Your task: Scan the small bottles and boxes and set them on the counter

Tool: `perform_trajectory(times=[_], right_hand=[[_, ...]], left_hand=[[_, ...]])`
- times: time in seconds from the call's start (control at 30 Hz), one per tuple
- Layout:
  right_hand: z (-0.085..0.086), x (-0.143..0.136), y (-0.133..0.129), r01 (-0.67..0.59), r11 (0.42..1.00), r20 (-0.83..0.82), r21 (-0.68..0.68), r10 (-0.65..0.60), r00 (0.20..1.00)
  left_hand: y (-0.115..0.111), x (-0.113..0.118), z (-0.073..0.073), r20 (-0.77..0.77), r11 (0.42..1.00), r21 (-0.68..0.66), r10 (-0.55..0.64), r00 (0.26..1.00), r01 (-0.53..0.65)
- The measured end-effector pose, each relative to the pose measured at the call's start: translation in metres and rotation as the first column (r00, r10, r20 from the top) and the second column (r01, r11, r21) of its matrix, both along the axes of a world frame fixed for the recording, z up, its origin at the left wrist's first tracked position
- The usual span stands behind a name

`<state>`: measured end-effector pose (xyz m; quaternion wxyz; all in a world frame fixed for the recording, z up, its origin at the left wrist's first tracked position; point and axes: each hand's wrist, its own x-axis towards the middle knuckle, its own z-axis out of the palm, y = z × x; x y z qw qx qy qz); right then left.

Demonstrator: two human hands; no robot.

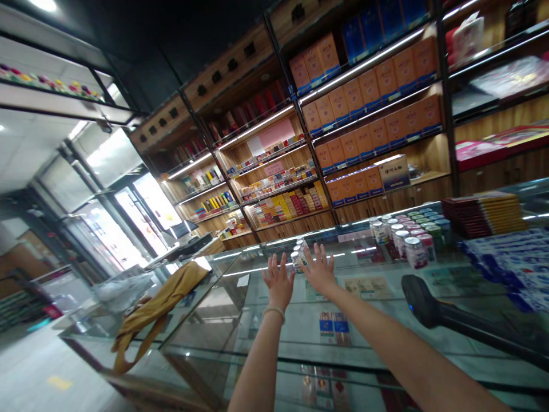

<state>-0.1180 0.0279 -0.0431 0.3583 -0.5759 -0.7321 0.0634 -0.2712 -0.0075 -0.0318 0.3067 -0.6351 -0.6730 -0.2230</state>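
Observation:
My left hand (279,284), with a bracelet at its wrist, reaches over the glass counter (283,337). Its fingers are spread and hold nothing. Beside it, my right hand (318,271) is also open, fingers apart. Just beyond and between the two hands stands a short row of small white-lidded jars (297,254), partly hidden by the right hand. Whether the right fingers touch a jar, I cannot tell. Farther right, a larger group of similar jars (416,252) with coloured contents or labels stands in rows on the glass.
A black handheld scanner (424,303) lies right of my right arm. Behind it are blue-and-white packets (500,272) and a stack of red and yellow boxes (482,214). A mustard cloth bag or garment (160,306) hangs over the counter's left section. Stocked shelves (278,197) line the wall.

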Motion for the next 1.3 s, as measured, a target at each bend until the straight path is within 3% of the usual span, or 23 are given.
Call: perform_trajectory(times=[0.17, 0.3, 0.4, 0.6, 0.83, 1.0, 1.3], right_hand=[[0.021, 0.011, -0.015, -0.038, 0.995, 0.032, 0.090, 0.035, 0.999], [0.050, 0.032, -0.024, -0.095, 0.978, 0.026, 0.187, 0.092, 0.995], [0.068, 0.052, -0.027, -0.064, 0.973, 0.009, 0.223, 0.063, 0.998], [0.082, 0.092, -0.029, -0.016, 0.971, 0.035, 0.238, 0.008, 0.999], [0.092, 0.142, -0.025, 0.031, 0.973, 0.091, 0.230, -0.053, 0.994], [0.097, 0.189, -0.023, 0.093, 0.968, 0.127, 0.232, -0.125, 0.984], [0.088, 0.273, -0.011, 0.249, 0.941, 0.181, 0.230, -0.293, 0.939]], left_hand=[[-0.003, 0.012, 0.017, -0.024, 0.998, 0.013, -0.063, 0.998, 0.063], [-0.005, 0.036, 0.042, 0.003, 0.994, 0.092, -0.066, 0.998, 0.066], [-0.008, 0.057, 0.061, 0.007, 0.990, 0.110, -0.089, 0.996, 0.088], [-0.015, 0.088, 0.083, -0.041, 0.988, 0.103, -0.107, 0.993, 0.111], [-0.015, 0.124, 0.089, -0.005, 0.984, 0.102, -0.149, 0.989, 0.149], [-0.004, 0.160, 0.086, 0.051, 0.978, 0.106, -0.186, 0.981, 0.179], [0.020, 0.218, 0.077, 0.124, 0.947, 0.112, -0.315, 0.941, 0.302]])
